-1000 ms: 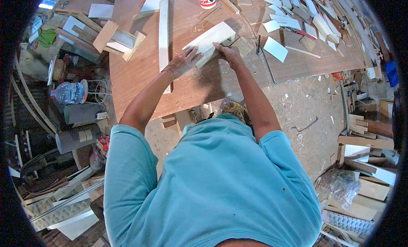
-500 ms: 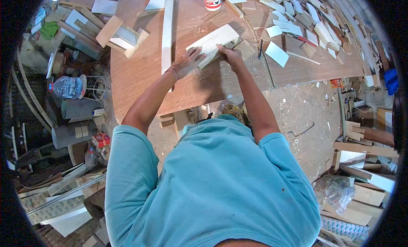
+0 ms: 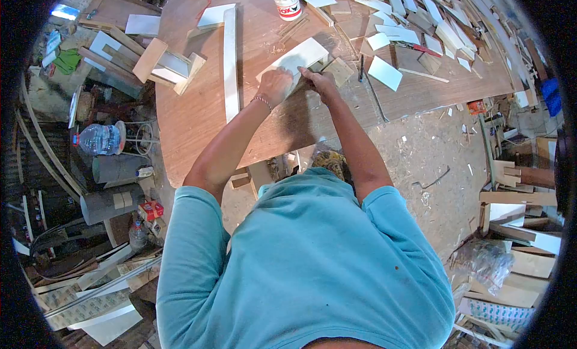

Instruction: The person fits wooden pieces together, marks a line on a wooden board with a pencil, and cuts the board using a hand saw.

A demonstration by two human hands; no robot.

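Note:
A short white-faced wooden board (image 3: 309, 50) lies slantwise on the brown worktable, its right end raised over another piece. My left hand (image 3: 276, 84) is at its left end, fingers curled in and closed around the near side; the fingertips are hidden. Opposite, my right hand (image 3: 320, 84) grips the board's near edge, thumb toward the white face. Just right of it sits a small bare wood block (image 3: 339, 71). To the left of both hands lies a long narrow white strip (image 3: 231, 63).
A white glue bottle (image 3: 287, 5) stands beyond the board. Many white and wooden offcuts (image 3: 393, 33) cover the table's right side. A box-like wooden frame (image 3: 171, 66) sits at the left edge. A dark pencil-like stick (image 3: 361, 68) is right of the block.
My left hand has gone from lying flat with spread fingers to curled fingers, shifting right toward my right hand. My right hand keeps its grip. The whole view has shifted slightly.

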